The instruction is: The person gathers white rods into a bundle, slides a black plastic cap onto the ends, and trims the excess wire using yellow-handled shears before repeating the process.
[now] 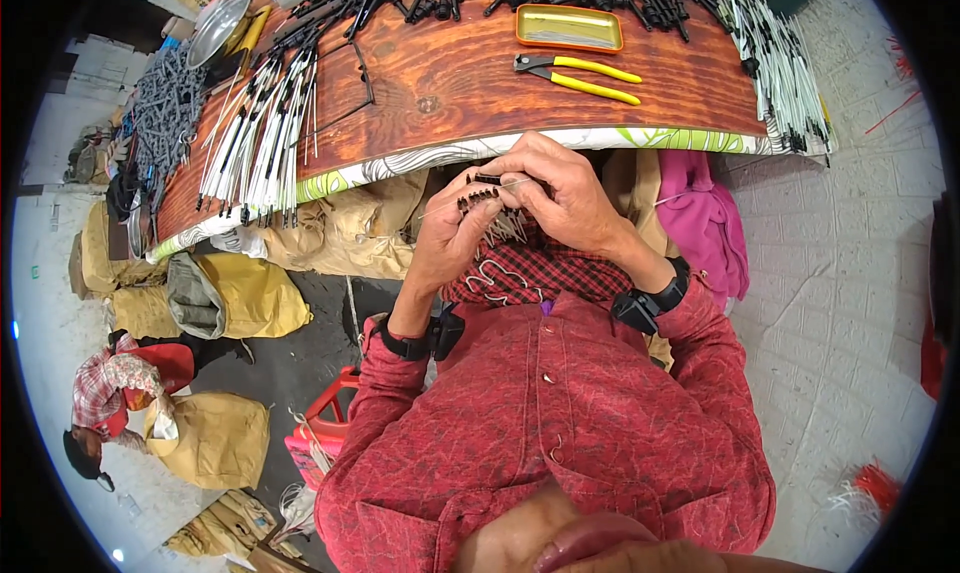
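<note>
Plainly, it's close fingertip work: the left hand [450, 235] pinches a row of small black pieces [478, 199] between thumb and fingers, and the right hand [562, 195] curls in beside it, thumb and fingers nearly closed — its exact hold is hidden. This looks like a fitting or sorting step; next probably calls for steady left-hand support — pliers [582, 84] lie untouched beyond both hands.

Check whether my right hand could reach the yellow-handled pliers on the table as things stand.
Probably yes: the yellow-handled pliers lie uncovered just beyond the right hand, with only bare wood and the patterned cloth edge between. That hand is busy with small black parts, though.
</note>
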`<control>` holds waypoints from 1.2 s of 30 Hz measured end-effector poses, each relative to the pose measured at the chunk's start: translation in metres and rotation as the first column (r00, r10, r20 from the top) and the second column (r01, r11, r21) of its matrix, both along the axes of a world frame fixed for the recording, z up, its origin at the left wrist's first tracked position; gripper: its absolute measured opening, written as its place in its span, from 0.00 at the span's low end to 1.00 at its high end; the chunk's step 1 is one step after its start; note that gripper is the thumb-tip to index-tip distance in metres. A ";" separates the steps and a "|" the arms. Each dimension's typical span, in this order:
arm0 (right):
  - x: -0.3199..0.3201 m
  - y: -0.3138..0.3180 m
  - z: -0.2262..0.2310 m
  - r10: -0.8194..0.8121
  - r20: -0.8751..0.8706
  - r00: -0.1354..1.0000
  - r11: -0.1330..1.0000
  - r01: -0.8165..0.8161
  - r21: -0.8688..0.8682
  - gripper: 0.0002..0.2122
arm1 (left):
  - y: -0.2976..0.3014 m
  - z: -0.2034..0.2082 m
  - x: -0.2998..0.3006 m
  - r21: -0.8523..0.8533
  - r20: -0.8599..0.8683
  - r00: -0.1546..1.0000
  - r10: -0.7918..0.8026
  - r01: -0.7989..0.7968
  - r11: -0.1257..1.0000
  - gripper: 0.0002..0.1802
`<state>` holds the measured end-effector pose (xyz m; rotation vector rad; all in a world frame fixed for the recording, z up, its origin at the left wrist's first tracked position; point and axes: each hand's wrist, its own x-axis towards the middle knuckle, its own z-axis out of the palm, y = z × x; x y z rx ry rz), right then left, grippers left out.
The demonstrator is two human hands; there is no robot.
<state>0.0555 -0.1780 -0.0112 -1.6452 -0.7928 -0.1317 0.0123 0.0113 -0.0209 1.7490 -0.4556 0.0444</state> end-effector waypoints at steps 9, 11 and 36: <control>-0.003 0.000 -0.002 -0.021 -0.003 1.000 0.999 0.021 0.026 0.12 | -0.001 -0.002 0.003 -0.090 0.034 0.998 -0.053 0.056 0.994 0.10; -0.003 0.000 -0.004 -0.021 0.005 1.000 0.999 0.021 0.032 0.12 | -0.002 -0.001 0.003 -0.098 0.036 0.998 -0.051 0.054 0.994 0.11; -0.007 0.000 -0.005 -0.023 -0.004 1.000 0.998 0.023 0.067 0.10 | 0.004 -0.003 0.003 -0.130 -0.049 0.994 -0.094 0.087 0.988 0.13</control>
